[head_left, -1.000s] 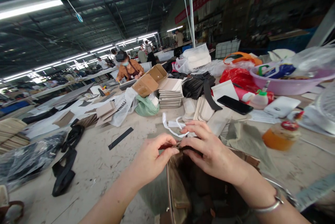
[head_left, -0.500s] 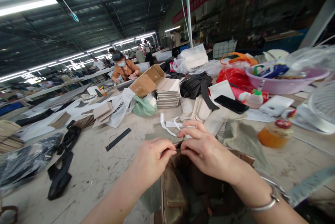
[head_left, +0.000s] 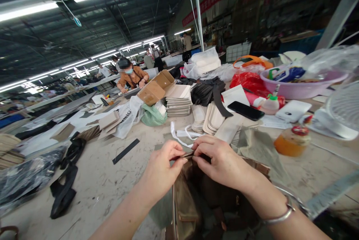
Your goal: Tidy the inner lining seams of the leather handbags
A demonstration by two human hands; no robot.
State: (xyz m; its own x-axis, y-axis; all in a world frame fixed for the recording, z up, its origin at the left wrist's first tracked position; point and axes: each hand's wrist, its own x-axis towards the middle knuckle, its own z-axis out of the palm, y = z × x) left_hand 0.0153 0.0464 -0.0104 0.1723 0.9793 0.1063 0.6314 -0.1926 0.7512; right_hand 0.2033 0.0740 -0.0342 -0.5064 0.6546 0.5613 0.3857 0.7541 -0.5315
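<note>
A brown paper bag [head_left: 193,202] stands open on the worktable [head_left: 106,180] right in front of me. My left hand [head_left: 162,169] pinches the far rim of the bag from the left. From the right, my right hand [head_left: 221,161] pinches the same rim, and the fingertips of both hands almost meet. A silver bangle [head_left: 280,213] sits on my right wrist. Just beyond the hands lies a loose white ribbon handle [head_left: 182,135].
Beyond lie stacks of flat paper pieces [head_left: 179,101], black straps [head_left: 67,180], a black strip [head_left: 126,151], a black phone [head_left: 246,110], an orange jar [head_left: 291,140], a pink basin [head_left: 303,82] and a white fan [head_left: 340,112]. A person in brown [head_left: 130,77] works at the far end.
The hands and the bag's rim have shifted a little toward me and lower in view; the grip on the rim is the same.
</note>
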